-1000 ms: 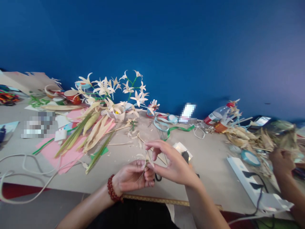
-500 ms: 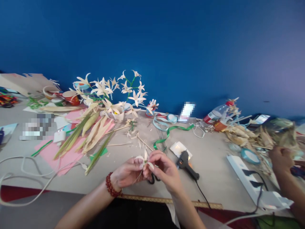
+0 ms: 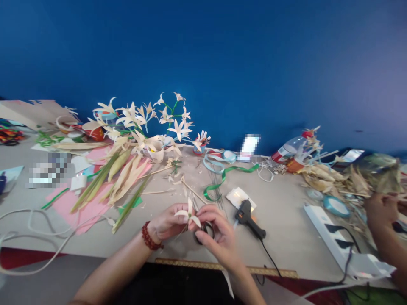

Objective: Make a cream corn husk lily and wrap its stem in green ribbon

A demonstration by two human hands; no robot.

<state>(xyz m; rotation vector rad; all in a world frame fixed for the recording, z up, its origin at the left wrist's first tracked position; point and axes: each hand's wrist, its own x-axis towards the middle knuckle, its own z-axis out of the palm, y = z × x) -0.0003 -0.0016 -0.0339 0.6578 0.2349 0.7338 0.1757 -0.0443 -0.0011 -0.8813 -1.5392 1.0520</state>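
A small cream husk flower (image 3: 188, 212) stands between my two hands near the table's front edge. My left hand (image 3: 165, 222), with a red bead bracelet on the wrist, pinches the flower's stem from the left. My right hand (image 3: 216, 235) is closed on the flower from the right, its fingertips touching the petals. Black scissors (image 3: 203, 231) lie on the table just under my right hand's fingers. A black glue gun (image 3: 249, 218) rests to the right of that hand.
A bunch of finished husk flowers (image 3: 143, 123) and long husk strips (image 3: 124, 178) lie at the back left on pink paper. Green ribbon (image 3: 227, 176), a white power strip (image 3: 337, 243) and a husk pile (image 3: 337, 180) sit to the right, where another person's hand (image 3: 380, 209) works.
My right hand has pulled back from over the glue gun and closed onto the flower. Both hands have drawn slightly toward me, and the flower's petals now show between them.
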